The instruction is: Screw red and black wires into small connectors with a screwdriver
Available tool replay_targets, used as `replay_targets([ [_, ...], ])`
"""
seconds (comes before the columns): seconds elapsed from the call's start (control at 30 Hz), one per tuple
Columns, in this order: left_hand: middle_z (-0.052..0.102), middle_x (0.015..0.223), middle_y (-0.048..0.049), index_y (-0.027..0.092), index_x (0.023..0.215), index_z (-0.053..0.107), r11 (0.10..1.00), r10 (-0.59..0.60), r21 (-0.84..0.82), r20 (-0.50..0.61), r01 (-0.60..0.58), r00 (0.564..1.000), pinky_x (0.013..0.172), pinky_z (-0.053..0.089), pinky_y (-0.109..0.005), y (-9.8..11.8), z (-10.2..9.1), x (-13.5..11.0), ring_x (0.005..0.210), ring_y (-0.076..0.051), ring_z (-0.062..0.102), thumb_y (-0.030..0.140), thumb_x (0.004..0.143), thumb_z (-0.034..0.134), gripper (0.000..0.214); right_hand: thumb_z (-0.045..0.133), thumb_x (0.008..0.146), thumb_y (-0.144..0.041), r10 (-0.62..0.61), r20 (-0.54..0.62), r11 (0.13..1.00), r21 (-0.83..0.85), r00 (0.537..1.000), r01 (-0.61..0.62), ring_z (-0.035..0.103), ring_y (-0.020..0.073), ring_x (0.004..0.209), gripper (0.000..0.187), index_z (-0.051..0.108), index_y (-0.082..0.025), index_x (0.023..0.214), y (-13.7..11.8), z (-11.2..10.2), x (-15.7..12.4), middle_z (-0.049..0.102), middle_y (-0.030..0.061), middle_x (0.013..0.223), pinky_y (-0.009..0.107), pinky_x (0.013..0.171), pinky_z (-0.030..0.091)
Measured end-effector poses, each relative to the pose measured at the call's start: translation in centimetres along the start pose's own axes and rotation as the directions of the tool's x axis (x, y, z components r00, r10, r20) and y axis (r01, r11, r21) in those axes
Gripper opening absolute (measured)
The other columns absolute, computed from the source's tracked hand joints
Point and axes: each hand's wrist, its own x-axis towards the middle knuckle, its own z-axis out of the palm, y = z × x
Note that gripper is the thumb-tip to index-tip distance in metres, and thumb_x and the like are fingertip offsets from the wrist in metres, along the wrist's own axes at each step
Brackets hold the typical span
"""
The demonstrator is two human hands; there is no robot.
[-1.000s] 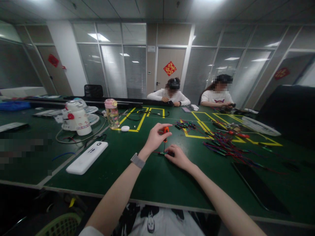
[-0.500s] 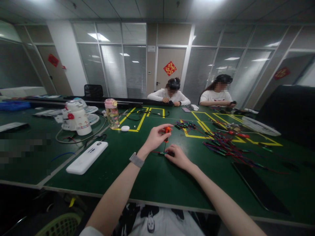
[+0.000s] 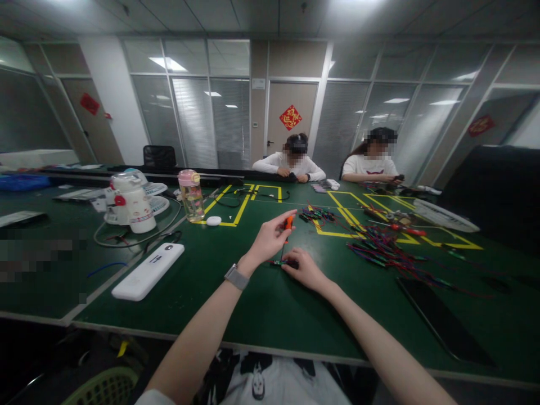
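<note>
Orange screwdriver (image 3: 289, 223) slightly tilted in left hand (image 3: 268, 237); right hand (image 3: 307, 270) lower, curled.

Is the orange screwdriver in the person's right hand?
No, the left hand holds the orange screwdriver, while the right hand is at the small green circuit board.

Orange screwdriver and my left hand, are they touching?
Touching: the head view shows your left hand holding the orange screwdriver between thumb and fingers.
</note>
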Motion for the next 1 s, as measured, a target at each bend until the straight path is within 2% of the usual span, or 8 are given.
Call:
replay_targets([
  [0.13,0.064,0.104,-0.0044,0.025,0.117,0.063,0.969,0.067,0.244,-0.105,-0.04,0.992,0.07,0.053,-0.024,0.9,-0.2,-0.1,0.083,-0.015,0.061,0.015,0.078,0.066,0.041,0.064,0.08,-0.017,-0.002,-0.005,1.0,0.0,1.0,0.002,0.053,0.0185,0.079,0.01,0.069,-0.017,0.089,0.1,0.1,0.0,0.058,0.0041,0.081,0.031,0.074,0.04],
  [0.27,0.06,0.094,-0.0031,0.023,0.115,0.064,0.914,0.139,0.4,-0.139,-0.073,0.981,0.073,0.052,-0.027,1.5,-0.3,-0.3,0.079,-0.014,0.057,0.02,0.082,0.063,0.033,0.063,0.08,-0.016,-0.006,-0.007,1.0,0.016,1.0,0.006,0.053,0.018,0.078,0.01,0.069,-0.017,0.088,0.1,0.1,0.0,0.058,0.0043,0.082,0.03,0.074,0.041],
  [0.37,0.062,0.104,-0.0063,0.024,0.127,0.056,0.948,0.125,0.306,-0.101,-0.089,0.987,0.081,0.052,-0.029,1.2,-0.1,-0.3,0.091,-0.016,0.06,0.018,0.089,0.052,0.039,0.063,0.08,-0.016,-0.01,0.0,1.0,0.018,1.0,0.01,0.053,0.0182,0.078,0.01,0.07,-0.017,0.088,0.1,0.1,0.1,0.059,0.0046,0.082,0.03,0.074,0.041],
  [0.5,0.059,0.125,-0.0099,0.023,0.132,0.052,0.994,0.065,0.086,-0.053,-0.061,0.996,0.076,0.055,-0.026,0.6,0.0,-0.1,0.099,-0.018,0.063,0.016,0.088,0.05,0.044,0.064,0.08,-0.017,-0.012,-0.005,1.0,0.006,1.0,0.012,0.053,0.018,0.077,0.011,0.07,-0.017,0.089,0.2,0.1,0.0,0.058,0.0038,0.08,0.03,0.073,0.04],
  [0.67,0.066,0.103,-0.0043,0.023,0.112,0.066,0.967,0.098,0.249,-0.144,-0.059,0.985,0.07,0.054,-0.024,1.0,-0.3,-0.1,0.08,-0.014,0.061,0.018,0.076,0.07,0.037,0.064,0.08,-0.017,-0.01,-0.012,1.0,0.01,1.0,0.01,0.053,0.0185,0.079,0.01,0.069,-0.018,0.088,0.3,0.2,0.0,0.058,0.0041,0.082,0.031,0.075,0.04],
  [0.77,0.063,0.093,-0.0025,0.022,0.104,0.068,0.936,0.134,0.345,-0.161,-0.071,0.978,0.067,0.053,-0.023,1.6,-0.4,-0.3,0.078,-0.013,0.058,0.023,0.075,0.072,0.03,0.063,0.08,-0.017,-0.013,-0.01,1.0,0.015,1.0,0.013,0.053,0.0186,0.08,0.01,0.069,-0.017,0.088,0.3,0.2,0.0,0.059,0.0046,0.083,0.031,0.075,0.041],
  [0.87,0.061,0.097,-0.0037,0.024,0.117,0.063,0.945,0.139,0.313,-0.127,-0.093,0.982,0.072,0.053,-0.024,1.6,-0.2,-0.3,0.084,-0.014,0.059,0.022,0.084,0.061,0.033,0.063,0.08,-0.017,-0.017,-0.01,1.0,0.01,1.0,0.017,0.053,0.0182,0.078,0.009,0.069,-0.017,0.087,0.2,0.1,0.1,0.058,0.0042,0.082,0.03,0.074,0.041],
  [1.0,0.062,0.114,-0.0087,0.024,0.136,0.048,0.995,0.065,0.077,-0.048,-0.061,0.997,0.076,0.055,-0.026,0.5,0.2,-0.2,0.092,-0.015,0.064,0.014,0.087,0.051,0.051,0.063,0.08,-0.017,-0.017,-0.004,1.0,0.008,1.0,0.017,0.052,0.0179,0.077,0.01,0.069,-0.018,0.087,0.2,0.1,0.1,0.058,0.0033,0.079,0.03,0.073,0.04],
])
